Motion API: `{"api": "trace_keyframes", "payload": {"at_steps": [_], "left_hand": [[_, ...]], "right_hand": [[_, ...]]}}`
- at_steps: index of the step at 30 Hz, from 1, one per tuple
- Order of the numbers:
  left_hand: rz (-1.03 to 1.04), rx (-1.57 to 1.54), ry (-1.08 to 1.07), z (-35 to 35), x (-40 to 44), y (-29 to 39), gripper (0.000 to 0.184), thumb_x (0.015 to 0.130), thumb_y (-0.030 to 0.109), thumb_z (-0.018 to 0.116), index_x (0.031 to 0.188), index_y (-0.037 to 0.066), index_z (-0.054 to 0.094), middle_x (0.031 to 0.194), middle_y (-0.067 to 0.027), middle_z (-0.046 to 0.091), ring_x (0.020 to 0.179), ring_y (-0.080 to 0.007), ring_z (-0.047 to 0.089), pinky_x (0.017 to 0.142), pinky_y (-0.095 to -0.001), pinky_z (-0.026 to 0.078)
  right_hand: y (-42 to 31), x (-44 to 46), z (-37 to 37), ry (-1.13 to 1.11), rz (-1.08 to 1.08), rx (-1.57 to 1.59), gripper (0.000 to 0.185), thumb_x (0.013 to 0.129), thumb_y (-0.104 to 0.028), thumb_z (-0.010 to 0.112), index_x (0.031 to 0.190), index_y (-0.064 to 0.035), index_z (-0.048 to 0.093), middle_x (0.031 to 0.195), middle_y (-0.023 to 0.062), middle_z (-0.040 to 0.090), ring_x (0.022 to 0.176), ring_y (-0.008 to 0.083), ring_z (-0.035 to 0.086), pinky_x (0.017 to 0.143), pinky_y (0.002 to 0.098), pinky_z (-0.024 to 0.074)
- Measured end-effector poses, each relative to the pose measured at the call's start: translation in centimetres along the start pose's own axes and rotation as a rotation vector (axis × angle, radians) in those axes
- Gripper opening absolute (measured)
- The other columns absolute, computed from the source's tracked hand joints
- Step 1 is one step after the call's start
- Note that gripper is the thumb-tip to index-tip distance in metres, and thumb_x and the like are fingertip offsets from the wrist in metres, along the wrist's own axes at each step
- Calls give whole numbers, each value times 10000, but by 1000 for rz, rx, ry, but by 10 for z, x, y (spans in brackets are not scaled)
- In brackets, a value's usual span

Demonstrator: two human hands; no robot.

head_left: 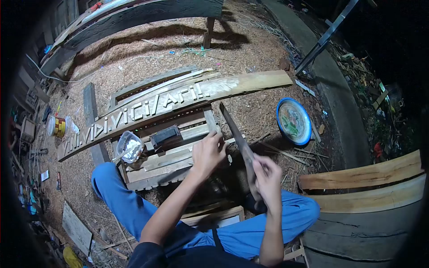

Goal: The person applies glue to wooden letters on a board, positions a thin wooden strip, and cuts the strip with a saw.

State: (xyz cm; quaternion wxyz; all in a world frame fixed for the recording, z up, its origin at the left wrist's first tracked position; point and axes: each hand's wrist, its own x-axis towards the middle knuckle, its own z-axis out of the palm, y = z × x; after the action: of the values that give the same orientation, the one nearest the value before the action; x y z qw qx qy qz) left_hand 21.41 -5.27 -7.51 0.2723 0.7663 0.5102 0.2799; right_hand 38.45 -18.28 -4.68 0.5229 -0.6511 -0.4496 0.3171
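My left hand (208, 154) is closed, its fingertips curled at the end of a wooden slat on the low stool-like frame (165, 167); what lies between them is hidden. Bent fingers of my right hand (268, 176) close against a long dark tapered blade (239, 140), which looks like a saw or machete. It slants from beside the carved board down towards my lap. In front of both hands lies a long wooden board (259, 82) with raised letters (134, 111) along it. A dark block (165, 136) rests on the frame, left of my left hand.
A plastic tub of white paste (129, 147) with a stick in it stands near my left knee. To the right sit a blue-rimmed basin (293, 120) and curved planks (362, 172). A bench (143, 22) and a yellow-red can (56, 127) are farther off.
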Motion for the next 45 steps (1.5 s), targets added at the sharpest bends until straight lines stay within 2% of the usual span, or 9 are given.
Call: {"api": "trace_keyframes", "payload": {"at_steps": [16,22,27,29,33,35,38,43,45], "left_hand": [[59,41,49,10,-3,-8,226,897,253,732,923,61,617,953,-132,639,789,-391,685,626,-517,520],[68,-3,77,11,-6,-3,230,907,264,723,898,66,606,922,-131,650,775,-388,684,635,-513,529],[41,22,81,11,-6,-3,232,908,275,725,934,63,633,945,-115,645,802,-383,687,645,-505,539],[51,66,62,14,-4,-5,232,909,273,724,937,62,634,949,-111,639,804,-383,686,648,-502,543],[77,56,41,12,-4,-5,223,911,257,716,914,55,622,942,-121,637,795,-383,690,632,-500,545],[99,45,61,12,-4,-4,222,912,255,713,901,54,617,932,-123,638,788,-378,693,625,-500,545],[51,63,113,19,-5,-3,262,899,287,742,859,66,608,895,-118,624,764,-398,663,621,-520,507],[45,4,116,18,-4,-5,258,900,280,739,879,64,598,921,-123,626,768,-399,663,629,-529,504],[71,41,89,17,-6,-8,259,900,276,738,885,62,594,925,-126,628,773,-402,664,633,-530,503]], "right_hand": [[-31,-44,-19,86,245,97,227,1036,-125,648,1202,23,692,713,-17,617,457,-1,397,389,225,244],[-62,7,-17,-32,267,2,221,1015,-118,670,1139,59,717,987,73,744,922,95,660,840,267,529],[-39,-16,-6,25,192,29,237,1025,-114,661,1185,57,698,1014,63,732,909,83,643,826,255,526],[-51,-43,-22,62,281,63,226,1024,-118,664,1195,22,711,763,-21,619,507,-13,395,434,202,264],[-54,-44,-29,87,277,21,225,1026,-119,660,1191,25,710,773,-15,635,504,-13,408,427,202,268],[-32,-5,-5,9,127,30,238,1013,-107,676,1176,64,700,979,67,739,902,100,648,817,265,521],[-43,25,18,11,196,-16,228,1011,-99,672,1161,69,710,1035,86,742,951,106,654,877,268,523],[-48,-37,-27,54,221,-16,239,999,-72,681,1185,75,712,1059,90,741,929,105,665,830,260,539],[-45,-50,-31,78,193,-63,241,1015,-127,677,1186,39,715,750,-9,637,457,0,422,387,219,262]]}}
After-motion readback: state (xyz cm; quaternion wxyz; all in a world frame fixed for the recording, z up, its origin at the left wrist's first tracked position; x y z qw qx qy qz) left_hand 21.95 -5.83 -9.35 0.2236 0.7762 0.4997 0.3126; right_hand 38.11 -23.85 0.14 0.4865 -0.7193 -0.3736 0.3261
